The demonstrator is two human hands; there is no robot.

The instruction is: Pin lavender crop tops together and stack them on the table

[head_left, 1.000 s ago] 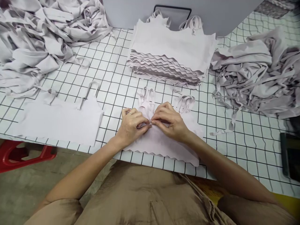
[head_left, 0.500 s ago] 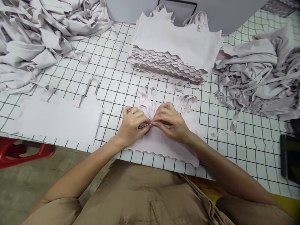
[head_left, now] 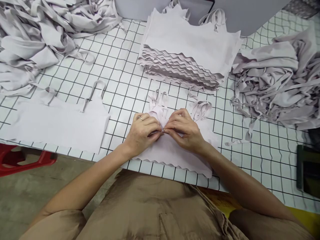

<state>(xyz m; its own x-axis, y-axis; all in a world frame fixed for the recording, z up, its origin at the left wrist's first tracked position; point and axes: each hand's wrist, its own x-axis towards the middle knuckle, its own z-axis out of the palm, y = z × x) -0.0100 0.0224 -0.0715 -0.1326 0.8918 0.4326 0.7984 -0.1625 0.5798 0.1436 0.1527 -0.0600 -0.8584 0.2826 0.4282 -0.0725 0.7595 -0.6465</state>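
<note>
A pale pinkish camisole top [head_left: 175, 153] with thin straps and a wavy lower edge lies flat at the table's front edge. My left hand [head_left: 145, 135], with a ring on one finger, pinches the fabric at the neckline. Fingertip to fingertip with it, my right hand [head_left: 185, 130] pinches the same spot from the right. A thin edge or strip shows between the fingers; its detail is too small to make out. Behind my hands, the looped straps [head_left: 202, 108] rest on the table.
Another camisole [head_left: 60, 123] lies flat on the left. A neat stack of camisoles [head_left: 185, 43] stands behind, with loose garment heaps at left [head_left: 32, 43] and right [head_left: 272, 80]. A dark device [head_left: 308, 171] sits at the right on the checked tablecloth [head_left: 120, 70]. A red stool [head_left: 27, 160] stands below left.
Both hands keep their pinch at the neckline, with only a tiny shift of the fingertips. The whole view has moved slightly.
</note>
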